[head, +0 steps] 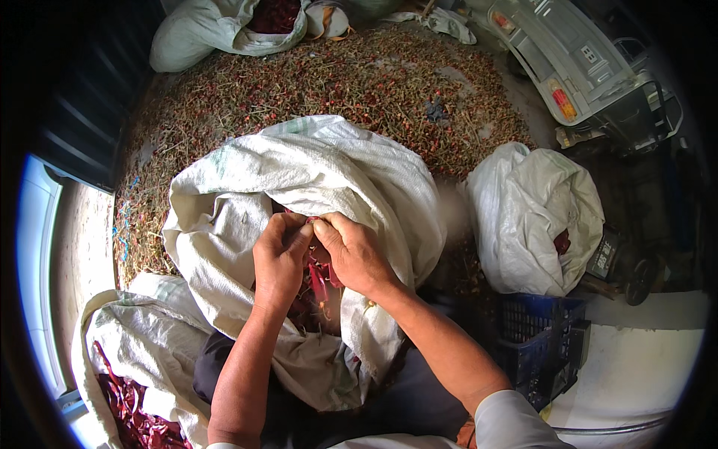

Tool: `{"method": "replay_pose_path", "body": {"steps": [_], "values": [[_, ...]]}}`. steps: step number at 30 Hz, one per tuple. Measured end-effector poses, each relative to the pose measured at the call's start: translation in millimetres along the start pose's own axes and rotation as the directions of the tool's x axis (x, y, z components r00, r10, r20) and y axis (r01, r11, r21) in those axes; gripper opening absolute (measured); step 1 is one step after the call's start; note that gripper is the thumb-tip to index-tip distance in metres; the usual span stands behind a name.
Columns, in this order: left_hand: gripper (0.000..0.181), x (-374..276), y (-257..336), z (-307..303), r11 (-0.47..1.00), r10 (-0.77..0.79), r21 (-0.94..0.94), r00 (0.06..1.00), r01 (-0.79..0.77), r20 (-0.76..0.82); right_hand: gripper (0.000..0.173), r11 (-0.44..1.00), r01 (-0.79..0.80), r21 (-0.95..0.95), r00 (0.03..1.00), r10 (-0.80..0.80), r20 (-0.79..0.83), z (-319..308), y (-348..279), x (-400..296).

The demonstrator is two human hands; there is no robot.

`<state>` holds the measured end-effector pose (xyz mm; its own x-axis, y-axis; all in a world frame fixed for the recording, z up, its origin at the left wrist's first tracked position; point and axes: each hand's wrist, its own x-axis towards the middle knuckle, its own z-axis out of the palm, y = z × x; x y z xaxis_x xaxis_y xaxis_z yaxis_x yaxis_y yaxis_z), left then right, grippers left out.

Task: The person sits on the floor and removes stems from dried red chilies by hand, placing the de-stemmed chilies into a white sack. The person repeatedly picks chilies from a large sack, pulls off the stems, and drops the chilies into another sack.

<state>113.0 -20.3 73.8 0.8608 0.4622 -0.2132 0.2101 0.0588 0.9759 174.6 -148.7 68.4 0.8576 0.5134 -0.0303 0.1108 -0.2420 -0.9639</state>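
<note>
Over the mouth of a white woven sack [392, 185], my left hand [280, 258] and my right hand [354, 250] meet at the fingertips. Both pinch a dried red chili pepper [313, 220] between thumbs and forefingers; most of it is hidden by the fingers. Below them, inside the sack, more dried red chilies [321, 280] show, some with pale stems. The sack stands between my legs with its rim folded outward in loose creases.
At lower left, another woven sack [151, 314] holds dried red chilies [134, 409]. To the right are a tied-looking white sack [533, 224] and a blue plastic crate [524, 331]. Stems and chili scraps [348, 78] cover the floor. A vehicle's rear [583, 62] stands at upper right.
</note>
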Motion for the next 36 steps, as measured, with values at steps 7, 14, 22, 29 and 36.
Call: {"method": "replay_pose_path", "body": {"steps": [7, 14, 22, 29, 36], "values": [[0.007, 2, 2, -10, 0.929, -0.150, -0.325, 0.983, 0.178, 0.108, 0.033, 0.978, -0.053, 0.199, 0.993, 0.030, 0.116, -6, -2, 1], [0.005, 3, 1, -9, 0.909, -0.136, -0.382, 0.985, 0.167, 0.106, 0.028, 0.977, -0.020, 0.211, 0.988, -0.013, 0.154, -10, 8, 5], [0.017, -3, 7, -6, 0.850, 0.378, 0.393, 0.926, -0.352, 0.011, 0.024, 0.888, 0.287, -0.360, 0.954, -0.298, 0.024, -11, -4, 6], [0.017, 0, -1, -8, 0.883, 0.325, 0.311, 0.936, -0.352, 0.135, 0.014, 0.834, 0.404, -0.377, 0.911, -0.403, 0.086, -24, -6, 1], [0.015, -3, 1, 3, 0.764, 0.440, 0.489, 0.894, -0.422, 0.085, 0.008, 0.704, 0.438, -0.559, 0.877, -0.471, 0.095, -11, -4, -1]]}}
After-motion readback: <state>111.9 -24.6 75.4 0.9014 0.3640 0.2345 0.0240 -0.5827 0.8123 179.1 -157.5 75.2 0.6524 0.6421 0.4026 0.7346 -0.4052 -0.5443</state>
